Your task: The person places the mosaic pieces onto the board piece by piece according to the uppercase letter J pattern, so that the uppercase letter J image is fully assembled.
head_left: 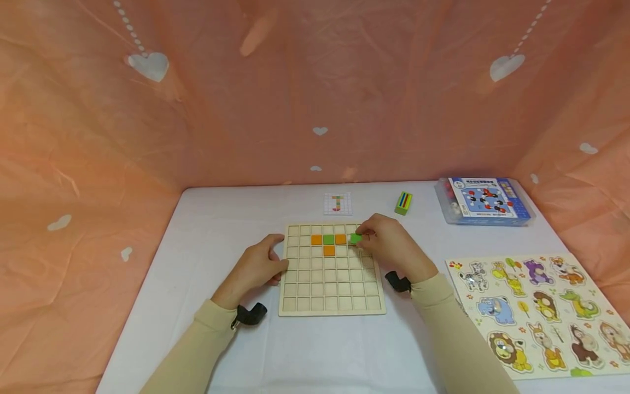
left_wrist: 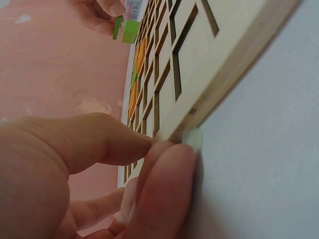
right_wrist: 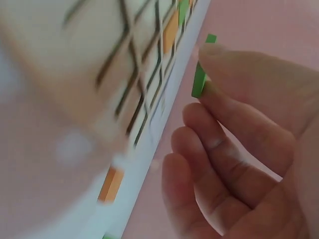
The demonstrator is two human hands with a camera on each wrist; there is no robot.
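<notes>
A wooden grid board lies on the table, with orange tiles and a green tile in its upper cells. One orange tile sits a row lower, under the green one. My left hand holds the board's left edge, pinched between thumb and fingers in the left wrist view. Above the board's upper right, my right hand pinches another green tile between thumb and index finger, the tile on edge and apart from the board. The other right fingers curl loosely below it.
Behind the board lies a pattern card with a coloured J-like shape. To its right stand a small green block with coloured stripes and a clear-sided box. An animal puzzle board lies at right, near my right forearm.
</notes>
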